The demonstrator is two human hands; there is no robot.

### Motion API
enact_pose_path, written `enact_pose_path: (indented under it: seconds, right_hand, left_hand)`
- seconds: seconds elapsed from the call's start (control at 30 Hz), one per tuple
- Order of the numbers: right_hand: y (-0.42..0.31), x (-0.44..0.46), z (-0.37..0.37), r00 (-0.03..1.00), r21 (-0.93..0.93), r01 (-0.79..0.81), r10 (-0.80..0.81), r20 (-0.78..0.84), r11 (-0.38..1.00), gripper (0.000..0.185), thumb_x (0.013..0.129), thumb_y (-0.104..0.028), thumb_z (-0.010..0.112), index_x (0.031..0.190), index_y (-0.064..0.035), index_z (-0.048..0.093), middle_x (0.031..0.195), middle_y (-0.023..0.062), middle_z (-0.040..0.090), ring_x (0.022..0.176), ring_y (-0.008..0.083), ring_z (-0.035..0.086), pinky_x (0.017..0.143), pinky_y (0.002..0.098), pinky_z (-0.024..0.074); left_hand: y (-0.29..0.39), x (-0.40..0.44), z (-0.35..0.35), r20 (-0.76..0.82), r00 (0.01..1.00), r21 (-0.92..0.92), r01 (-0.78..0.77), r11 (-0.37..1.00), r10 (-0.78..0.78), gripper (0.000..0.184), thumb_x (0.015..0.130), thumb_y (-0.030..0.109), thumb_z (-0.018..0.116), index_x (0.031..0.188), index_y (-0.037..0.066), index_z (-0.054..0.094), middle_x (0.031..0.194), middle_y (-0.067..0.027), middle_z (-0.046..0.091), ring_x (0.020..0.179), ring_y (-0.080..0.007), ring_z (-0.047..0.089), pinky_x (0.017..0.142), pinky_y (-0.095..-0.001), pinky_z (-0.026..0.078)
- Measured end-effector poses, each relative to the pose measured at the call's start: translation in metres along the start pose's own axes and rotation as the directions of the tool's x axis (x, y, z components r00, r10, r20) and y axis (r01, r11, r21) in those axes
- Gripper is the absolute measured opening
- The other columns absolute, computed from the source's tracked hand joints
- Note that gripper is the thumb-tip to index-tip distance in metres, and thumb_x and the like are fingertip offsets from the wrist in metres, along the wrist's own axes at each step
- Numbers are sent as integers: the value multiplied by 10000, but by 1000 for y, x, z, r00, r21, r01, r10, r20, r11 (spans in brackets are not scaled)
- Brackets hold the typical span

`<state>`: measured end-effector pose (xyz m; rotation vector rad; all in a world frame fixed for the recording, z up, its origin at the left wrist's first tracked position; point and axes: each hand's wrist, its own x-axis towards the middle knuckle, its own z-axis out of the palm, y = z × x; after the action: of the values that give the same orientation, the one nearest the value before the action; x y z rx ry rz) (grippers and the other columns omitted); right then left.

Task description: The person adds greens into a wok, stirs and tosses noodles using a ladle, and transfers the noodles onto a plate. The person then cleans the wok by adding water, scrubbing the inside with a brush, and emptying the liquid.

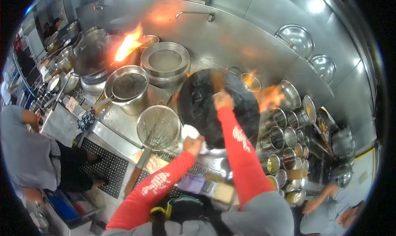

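A large black wok (pixel 198 116) sits over a burner in front of me, with flames showing at its right side. My left hand (pixel 193 145) is closed on a white cloth (pixel 191 133) at the wok's near left edge. Over the middle of the wok, my right hand (pixel 223 100) grips a brown brush-like tool (pixel 217 80), blurred by motion. The wok's inside looks dark and wet, with no food that I can make out.
A round strainer (pixel 159 128) lies left of the wok. Behind it stand metal pots (pixel 165 77). Several metal containers (pixel 272 139) line the right side. Tall flame (pixel 128 44) rises at another wok. One person (pixel 31 147) stands left, another (pixel 330 211) lower right.
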<state>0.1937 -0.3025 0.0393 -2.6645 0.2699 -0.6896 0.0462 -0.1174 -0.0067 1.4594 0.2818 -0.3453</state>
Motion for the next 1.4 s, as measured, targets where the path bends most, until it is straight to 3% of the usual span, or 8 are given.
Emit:
enact_pose_path:
  seconds: [0.23, 0.33, 0.57, 0.63, 0.8, 1.0, 1.17, 1.4]
  right_hand:
    - [-17, -21, -88, 466, -203, 739, -270, 843, 642, 327, 788, -375, 627, 876, -76, 728, 1008, 146, 680, 982, 322, 641, 908, 421, 486]
    - [22, 9, -39, 991, 24, -64, 60, 122, 998, 373, 782, -353, 636, 1019, -72, 702, 894, 188, 683, 879, 376, 658, 812, 442, 516]
    - [19, -68, -105, 617, 252, 362, -433, 657, 898, 346, 745, -324, 702, 975, -66, 716, 944, 185, 689, 921, 311, 667, 827, 380, 511]
    - [-7, -10, -96, 663, -457, 553, -36, 748, 697, 235, 776, -305, 665, 890, -113, 737, 883, 161, 696, 846, 300, 674, 775, 402, 520]
    - [4, -36, -32, 879, -54, 318, -273, 390, 947, 272, 839, -334, 560, 877, -122, 726, 856, 167, 684, 793, 358, 653, 750, 450, 512]
    - [78, 3, -88, 250, 176, 661, -435, 865, 730, 220, 798, -237, 672, 951, -83, 713, 952, 119, 693, 924, 292, 659, 836, 395, 512]
    - [48, 1, -9, 869, -108, 424, -371, 326, 899, 297, 821, -365, 553, 843, -124, 724, 869, 176, 675, 776, 369, 659, 715, 457, 516]
    - [40, -31, -93, 711, -98, 486, -327, 623, 869, 315, 815, -312, 585, 926, -41, 701, 854, 209, 681, 801, 376, 666, 821, 440, 504]
  left_hand:
    - [60, 26, -54, 49, 977, 291, -214, 932, 209, 375, 729, 298, 607, 864, -51, 631, 869, -286, 638, 832, -425, 615, 768, -460, 466]
    - [59, 28, -51, 43, 971, 335, -235, 913, 234, 467, 730, 322, 609, 925, -102, 609, 936, -316, 630, 901, -425, 619, 808, -443, 474]
    - [70, 23, -62, 71, 989, 417, -148, 897, 130, 656, 738, 367, 628, 1078, -185, 526, 1122, -349, 573, 1077, -386, 592, 921, -390, 466]
    - [76, 16, -62, 17, 997, 397, -72, 915, 71, 679, 739, 375, 622, 1080, -202, 510, 1073, -350, 591, 1047, -395, 606, 907, -394, 475]
    - [66, 17, -60, 26, 999, 403, -51, 914, 44, 718, 734, 367, 621, 1142, -194, 435, 1096, -342, 576, 1037, -406, 601, 913, -409, 474]
    - [64, 15, -57, -32, 998, 341, -33, 939, 46, 693, 729, 362, 637, 1089, -208, 479, 1061, -361, 585, 1027, -433, 600, 922, -406, 463]
    - [65, 12, -56, -45, 996, 358, -55, 932, 76, 701, 730, 372, 629, 1087, -211, 478, 1036, -365, 590, 1008, -438, 607, 908, -411, 472]
    - [64, 17, -56, -50, 997, 347, -43, 937, 65, 694, 728, 383, 628, 1075, -203, 493, 1034, -359, 598, 1001, -437, 612, 895, -409, 477]
